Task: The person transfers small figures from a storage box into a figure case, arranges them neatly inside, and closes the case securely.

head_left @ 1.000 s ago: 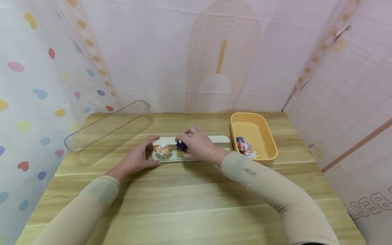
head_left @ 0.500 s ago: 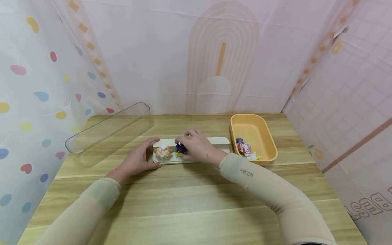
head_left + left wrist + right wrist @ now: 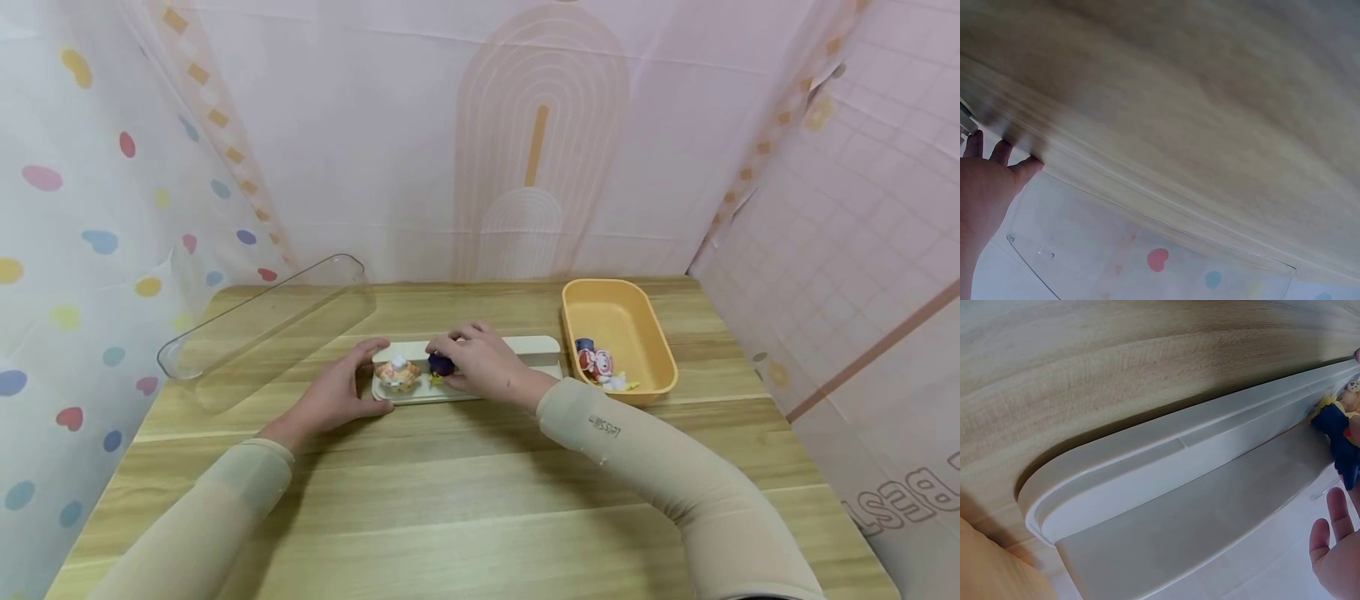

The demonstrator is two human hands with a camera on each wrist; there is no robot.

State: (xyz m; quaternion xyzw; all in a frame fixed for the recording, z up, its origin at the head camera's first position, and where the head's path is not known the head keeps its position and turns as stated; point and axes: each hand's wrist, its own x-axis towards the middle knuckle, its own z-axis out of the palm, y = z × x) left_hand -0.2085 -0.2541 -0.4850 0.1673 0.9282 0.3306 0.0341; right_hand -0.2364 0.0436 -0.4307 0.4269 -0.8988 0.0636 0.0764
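Observation:
A long white display base with a raised step at the back lies across the table. My left hand holds its left end, thumb at the front edge and fingers at the back. At that end stands a small tan-and-white figurine. Just to its right, my right hand pinches a dark blue and yellow figurine low over the base; whether it bears on the base I cannot tell. In the right wrist view this blue figurine shows between thumb and fingers, partly hidden.
An orange-yellow bin at the right holds several small toys, among them a red-and-white figurine. A clear cover lies slanted at the back left of the wooden table. Printed cloth walls stand behind and at both sides.
Both hands and the figurines keep nearly the same places throughout. The head view shifts slightly.

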